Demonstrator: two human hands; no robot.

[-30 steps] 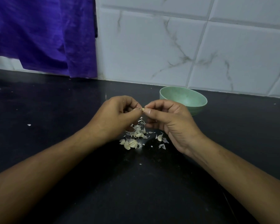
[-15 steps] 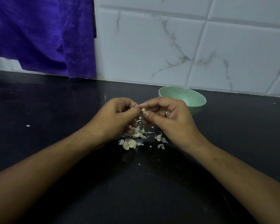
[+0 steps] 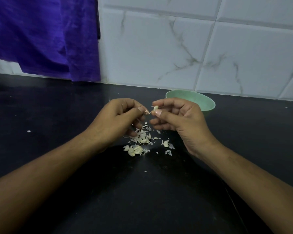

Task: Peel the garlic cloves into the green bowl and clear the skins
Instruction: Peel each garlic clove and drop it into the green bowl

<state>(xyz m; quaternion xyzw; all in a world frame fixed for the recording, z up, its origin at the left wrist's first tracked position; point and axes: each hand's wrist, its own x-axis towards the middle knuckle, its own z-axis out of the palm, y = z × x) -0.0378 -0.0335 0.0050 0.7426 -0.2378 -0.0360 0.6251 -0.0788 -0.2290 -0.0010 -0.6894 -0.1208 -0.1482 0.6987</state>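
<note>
The job looks about midway. A litter of papery skins (image 3: 142, 135) lies on the black counter (image 3: 66, 112) just below the hands. A few loose cloves (image 3: 134, 150) that seem unpeeled sit at its near edge and a single clove (image 3: 166, 143) lies a little to the right, so more peeling and all the skin-clearing are left. The green bowl (image 3: 204, 100) stands at the far right, just behind the right hand; its inside is mostly hidden, so its contents cannot be told. Both forearms reach in from the near edge, and the hands meet above the litter, held off the counter. The right hand (image 3: 179, 120) pinches a small garlic clove (image 3: 156, 108) between thumb and forefinger, other fingers curled beneath. The left hand (image 3: 118, 117), just apart from it, pinches a scrap of skin (image 3: 147, 112) at its thumb tip, fingers curled likewise.
</note>
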